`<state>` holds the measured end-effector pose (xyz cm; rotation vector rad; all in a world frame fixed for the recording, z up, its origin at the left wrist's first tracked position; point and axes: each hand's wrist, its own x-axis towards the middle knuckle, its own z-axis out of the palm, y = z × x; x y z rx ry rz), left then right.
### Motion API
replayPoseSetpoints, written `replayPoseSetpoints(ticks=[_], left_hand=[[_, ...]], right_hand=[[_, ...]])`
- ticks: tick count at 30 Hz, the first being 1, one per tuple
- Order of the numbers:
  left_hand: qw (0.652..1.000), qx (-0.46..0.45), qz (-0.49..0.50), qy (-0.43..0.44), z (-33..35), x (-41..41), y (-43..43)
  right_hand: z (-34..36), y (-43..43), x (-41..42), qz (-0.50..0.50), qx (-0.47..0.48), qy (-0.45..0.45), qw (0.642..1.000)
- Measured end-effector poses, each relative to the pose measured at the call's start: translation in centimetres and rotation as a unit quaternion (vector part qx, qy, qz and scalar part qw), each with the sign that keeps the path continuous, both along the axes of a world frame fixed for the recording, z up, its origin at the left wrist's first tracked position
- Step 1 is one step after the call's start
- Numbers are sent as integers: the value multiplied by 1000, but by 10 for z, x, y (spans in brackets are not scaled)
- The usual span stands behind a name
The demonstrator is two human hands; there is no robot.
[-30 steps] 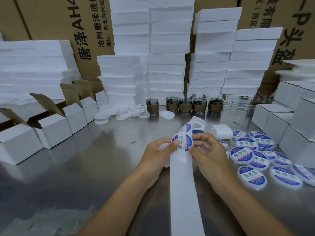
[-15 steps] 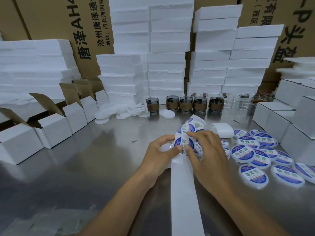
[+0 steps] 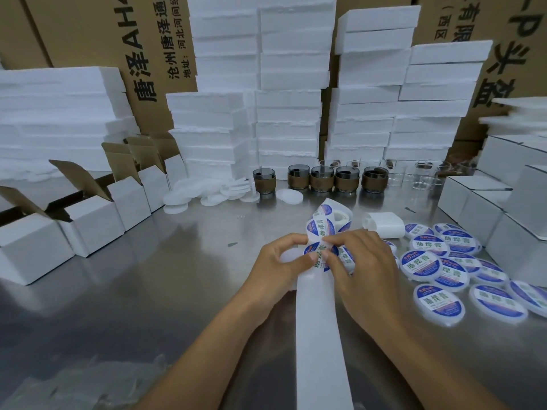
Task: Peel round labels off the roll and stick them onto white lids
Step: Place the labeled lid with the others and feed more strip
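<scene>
Centre of the steel bench (image 3: 142, 297): round label (image 3: 321, 255), blue, white and green, caught between both hands. Left hand (image 3: 278, 264) curled round a white lid (image 3: 288, 256), mostly hidden under its fingers, thumb tip pressed on the label's near edge. Right hand (image 3: 367, 273) pinching the label's right side, fingers bent. Just beyond the fingertips: label roll (image 3: 336, 216). Between the forearms, running toward the viewer: bare backing strip (image 3: 319, 335). Right of the right hand, lying flat: labelled lids (image 3: 438, 303). Well apart at rear left: plain lids (image 3: 207, 191).
</scene>
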<state>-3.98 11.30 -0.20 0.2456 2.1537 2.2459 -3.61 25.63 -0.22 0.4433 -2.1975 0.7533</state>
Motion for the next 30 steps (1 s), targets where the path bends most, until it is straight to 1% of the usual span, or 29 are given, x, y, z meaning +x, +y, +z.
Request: replayPoseSetpoints(ticks=[5,9,13,15,18,20,23,26,28,30], left_hand=[[1000,-7,13,-6,2,0,2],[999,9,40,-16,3,-1,2],[997,28,69,-28,3,-3,1],[995,43,76,-39,3,-4,0],[993,57,94,-51,3,-4,-1],[990,51,119,-55,2,-5,-1],[987,34,148,-49,1,-6,0],[985,13,167,-42,-1,-8,0],[982,-19,187,-28,-3,-10,0],[979,-19,204,-10,-5,-11,-1]], right_hand=[[2,0,3,-2,5,2,1000],[4,0,5,6,15,-26,1000],[5,1,7,16,37,-34,999],[6,0,8,26,28,-47,998],[7,-3,9,39,3,-42,998],[8,-4,8,54,-41,-51,996],[10,-4,8,69,-152,-93,982],[13,-2,6,76,-286,-127,947],[13,0,4,83,-346,-137,925],[15,1,3,102,-395,-149,901]])
